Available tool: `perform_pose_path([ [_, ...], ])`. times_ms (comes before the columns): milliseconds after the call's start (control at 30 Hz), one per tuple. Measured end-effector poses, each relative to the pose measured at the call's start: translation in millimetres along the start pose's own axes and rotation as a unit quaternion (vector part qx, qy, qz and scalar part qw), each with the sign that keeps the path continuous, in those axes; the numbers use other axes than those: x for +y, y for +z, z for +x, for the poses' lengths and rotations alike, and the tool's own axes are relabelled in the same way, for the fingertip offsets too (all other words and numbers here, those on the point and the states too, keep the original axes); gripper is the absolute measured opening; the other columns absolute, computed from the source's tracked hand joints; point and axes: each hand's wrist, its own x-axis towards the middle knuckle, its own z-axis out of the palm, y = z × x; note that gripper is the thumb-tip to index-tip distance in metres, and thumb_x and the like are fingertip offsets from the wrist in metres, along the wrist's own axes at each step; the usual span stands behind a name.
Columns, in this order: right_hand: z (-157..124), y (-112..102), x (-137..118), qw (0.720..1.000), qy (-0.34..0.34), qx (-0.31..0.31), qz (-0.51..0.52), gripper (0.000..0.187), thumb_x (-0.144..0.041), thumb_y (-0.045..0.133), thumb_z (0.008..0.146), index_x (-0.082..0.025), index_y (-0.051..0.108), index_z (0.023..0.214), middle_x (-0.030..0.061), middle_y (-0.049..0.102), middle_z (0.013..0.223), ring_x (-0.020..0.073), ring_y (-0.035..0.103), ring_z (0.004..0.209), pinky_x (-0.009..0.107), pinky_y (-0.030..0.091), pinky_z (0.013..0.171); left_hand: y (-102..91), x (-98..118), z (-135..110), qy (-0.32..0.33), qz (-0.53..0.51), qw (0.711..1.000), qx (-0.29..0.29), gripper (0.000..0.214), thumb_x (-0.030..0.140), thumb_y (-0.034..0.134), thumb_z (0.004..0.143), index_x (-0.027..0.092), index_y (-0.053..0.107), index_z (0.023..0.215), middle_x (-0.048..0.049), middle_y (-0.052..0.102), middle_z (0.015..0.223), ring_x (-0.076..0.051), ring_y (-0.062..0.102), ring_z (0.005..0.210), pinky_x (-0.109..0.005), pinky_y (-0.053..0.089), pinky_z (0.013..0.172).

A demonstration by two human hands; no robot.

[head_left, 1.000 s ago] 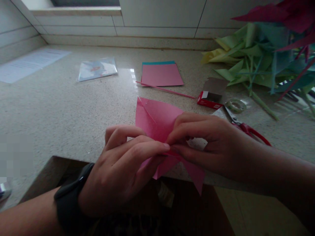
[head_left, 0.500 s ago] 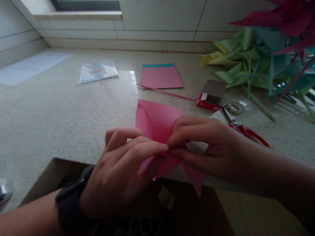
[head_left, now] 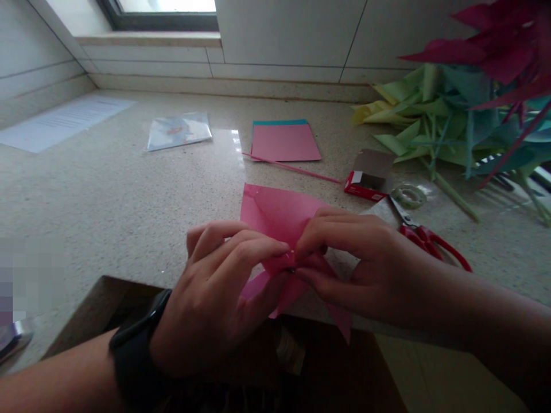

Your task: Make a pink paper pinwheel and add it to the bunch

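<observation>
A pink sheet of paper (head_left: 275, 212), partly folded, lies at the front edge of the speckled stone counter (head_left: 129, 195). Both hands pinch it at its centre. My left hand (head_left: 215, 304), with a black watch on the wrist, has its fingers closed on the paper from the left. My right hand (head_left: 357, 264) pinches the same spot from the right, fingertip to fingertip with the left. Corners of the pink paper hang below the hands over the counter's edge.
Red-handled scissors (head_left: 426, 238), a tape roll (head_left: 408, 195) and a small red box (head_left: 368, 175) lie right of the hands. Farther back lie a pink paper stack (head_left: 284, 142), a thin pink stick (head_left: 293, 167), a plastic packet (head_left: 178, 131) and a white sheet (head_left: 64, 120). Coloured paper pinwheels (head_left: 465, 109) pile up at right.
The fingertips of both hands have drawn the paper's centre tighter together. The camera has tilted slightly, so the counter items sit lower in view.
</observation>
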Motion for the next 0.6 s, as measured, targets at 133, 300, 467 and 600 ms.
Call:
perform_pose_path([
  [133,0.0,-0.4,-0.2,1.0,0.002,0.011,0.0,0.007,-0.013,0.066,0.082,-0.019,0.067,0.085,-0.0009,0.066,0.077,0.0143,0.057,0.073,0.027,0.043,0.067,2.1,-3.2,-1.4,-0.009,0.04,0.999,0.033,0.039,0.022,0.072,0.086,0.027,0.054,0.12,-0.0075,0.061,0.123,-0.028,0.055,0.115,-0.046,0.043,0.096],
  [300,-0.8,-2.0,2.5,0.998,-0.003,0.061,0.01,0.014,-0.007,0.066,0.077,-0.019,0.067,0.083,0.0,0.066,0.081,0.0146,0.059,0.076,0.026,0.045,0.069,5.8,-13.4,-3.2,-0.077,-0.018,0.99,0.114,0.042,0.027,0.079,0.077,0.025,0.051,0.108,-0.005,0.053,0.105,-0.024,0.053,0.098,-0.04,0.049,0.081],
  [467,1.5,-3.0,6.8,0.989,-0.056,0.135,-0.009,0.016,-0.006,0.066,0.075,-0.02,0.066,0.083,0.0001,0.066,0.082,0.0158,0.06,0.079,0.03,0.045,0.076,-1.1,-6.1,5.8,-0.094,-0.071,0.993,0.015,0.014,0.016,0.068,0.087,0.022,0.059,0.078,0.0013,0.056,0.076,-0.018,0.051,0.079,-0.035,0.042,0.072],
  [600,3.2,-2.5,7.5,0.974,-0.099,0.201,-0.042,0.016,-0.004,0.068,0.075,-0.019,0.065,0.08,0.0,0.067,0.081,0.0155,0.059,0.079,0.034,0.043,0.082,-2.3,-1.2,9.7,-0.111,-0.078,0.991,0.011,0.009,0.02,0.071,0.086,0.025,0.072,0.094,-0.0002,0.06,0.082,-0.02,0.051,0.085,-0.037,0.041,0.077],
])
